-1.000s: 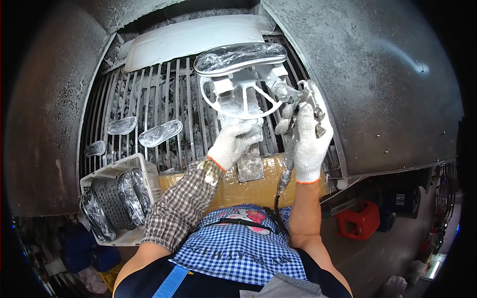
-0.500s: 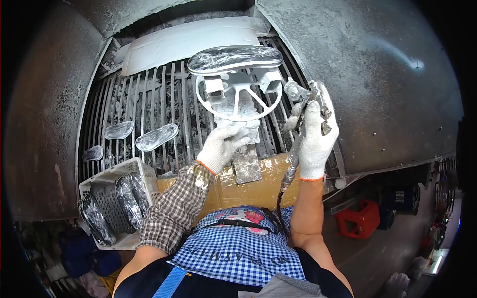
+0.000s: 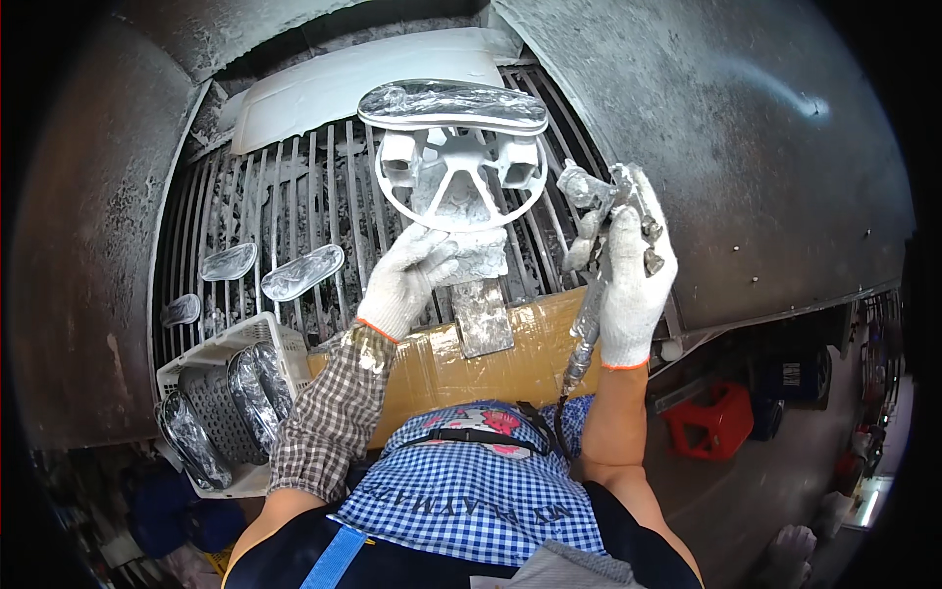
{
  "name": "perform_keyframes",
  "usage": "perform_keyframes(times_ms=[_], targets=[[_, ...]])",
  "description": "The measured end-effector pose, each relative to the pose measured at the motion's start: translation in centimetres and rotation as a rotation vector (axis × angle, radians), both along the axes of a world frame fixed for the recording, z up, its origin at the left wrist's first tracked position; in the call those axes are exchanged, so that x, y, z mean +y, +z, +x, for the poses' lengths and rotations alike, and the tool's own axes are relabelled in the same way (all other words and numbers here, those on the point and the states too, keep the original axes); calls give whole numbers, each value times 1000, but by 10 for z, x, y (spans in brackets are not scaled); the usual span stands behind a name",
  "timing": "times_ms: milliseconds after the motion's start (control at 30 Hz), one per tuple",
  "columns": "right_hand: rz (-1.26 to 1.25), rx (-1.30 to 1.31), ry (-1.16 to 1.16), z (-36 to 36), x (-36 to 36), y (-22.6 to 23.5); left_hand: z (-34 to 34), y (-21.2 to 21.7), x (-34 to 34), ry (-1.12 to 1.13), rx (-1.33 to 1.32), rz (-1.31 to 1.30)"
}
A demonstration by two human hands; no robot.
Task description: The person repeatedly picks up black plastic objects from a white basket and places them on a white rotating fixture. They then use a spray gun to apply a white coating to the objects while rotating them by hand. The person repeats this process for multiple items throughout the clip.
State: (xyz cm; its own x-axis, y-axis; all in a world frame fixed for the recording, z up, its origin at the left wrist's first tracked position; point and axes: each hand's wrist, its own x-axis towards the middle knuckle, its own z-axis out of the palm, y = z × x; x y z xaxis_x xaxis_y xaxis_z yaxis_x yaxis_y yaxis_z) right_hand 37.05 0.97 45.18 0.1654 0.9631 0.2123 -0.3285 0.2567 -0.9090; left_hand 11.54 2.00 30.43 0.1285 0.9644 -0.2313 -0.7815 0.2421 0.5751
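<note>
White plastic basket (image 3: 287, 349) at the person's left, tilted, slotted walls. Inside: dark oval pieces (image 3: 257, 395) in clear film, standing on edge along its right side; one more wrapped piece (image 3: 193, 444) leans at the left wall. Between them, a grey perforated panel (image 3: 217, 417).

Beyond the basket, three smaller film-covered ovals (image 3: 302, 273) at the slatted metal grate (image 3: 316, 191); cannot tell whether they touch the bars.

Work piece: a long film-topped oval (image 3: 453, 106), pale edge, lying across the top of a white spoked wheel stand (image 3: 459, 152), over the grate and straight ahead of the person.

Left hand (image 3: 402, 282), white glove: fingers half curled at the stand's lower rim; cannot tell whether the grip is closed on anything. Right hand (image 3: 633, 285), also gloved: grip wrapped round a grey-crusted spray gun (image 3: 587, 188), nozzle near the stand's right side, apart from it.
</note>
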Motion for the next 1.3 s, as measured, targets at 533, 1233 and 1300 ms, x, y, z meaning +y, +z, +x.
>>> perform_keyframes(times_ms=[533, 1233, 1300], targets=[[-5, -33, -90, 11, -16, 1, -36, -35, 11, 163, -123, 40], [20, -107, -5, 15, -17, -2, 8, -16, 4, 80, -99, -26], [16, -74, 40, 14, -18, -1, 4, -13, 4, 94, -84, -53]])
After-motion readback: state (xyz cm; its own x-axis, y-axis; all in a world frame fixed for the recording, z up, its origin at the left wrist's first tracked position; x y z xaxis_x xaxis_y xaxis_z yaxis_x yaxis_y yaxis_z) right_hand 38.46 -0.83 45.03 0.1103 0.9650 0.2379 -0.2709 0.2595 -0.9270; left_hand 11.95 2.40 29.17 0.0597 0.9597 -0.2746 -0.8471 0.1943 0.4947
